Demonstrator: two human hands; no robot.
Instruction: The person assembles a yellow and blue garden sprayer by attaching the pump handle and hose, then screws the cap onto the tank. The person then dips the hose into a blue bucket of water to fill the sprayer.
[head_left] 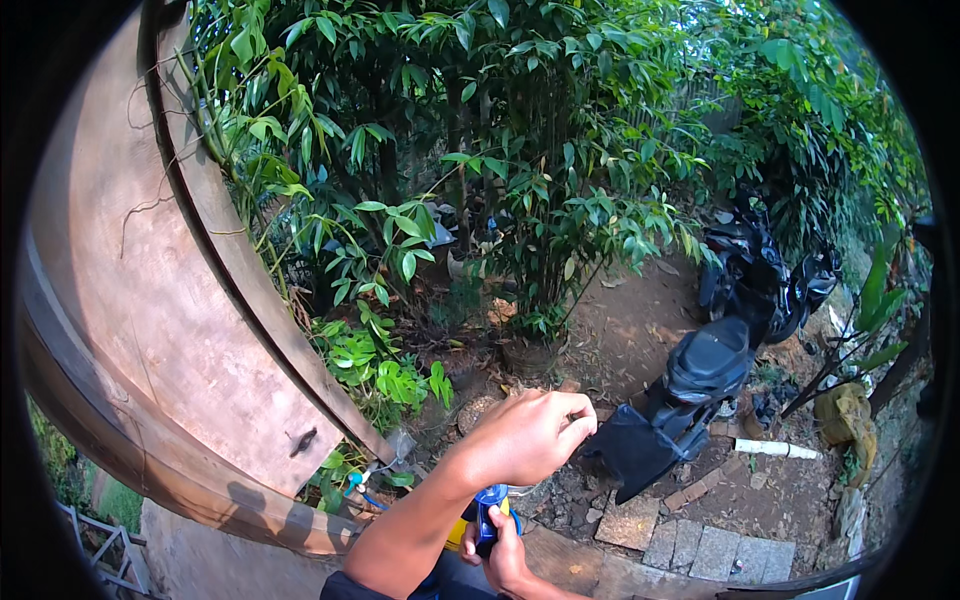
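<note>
Toward 7 o'clock you have a teal fitting (355, 483); at 6, your right hand (503, 556) has its fingers wrapped around a blue-and-yellow object (487, 541), any lettering too small to read. Toward 5, your left hand's (530, 432) fingers curl inward, pinching what I cannot tell; near 4, a black motorbike (708, 360).

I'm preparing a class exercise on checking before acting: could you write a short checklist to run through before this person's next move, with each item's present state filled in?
1. Right hand gripping the blue-and-yellow object: ok.
2. Whole object visible: not ok; the right hand covers part.
3. Left hand empty: cannot tell; its fingers are curled in.
4. Where the blue hose by the teal fitting ends: cannot tell; the left forearm hides it.
5. Hands off the black motorbike: ok.
</note>
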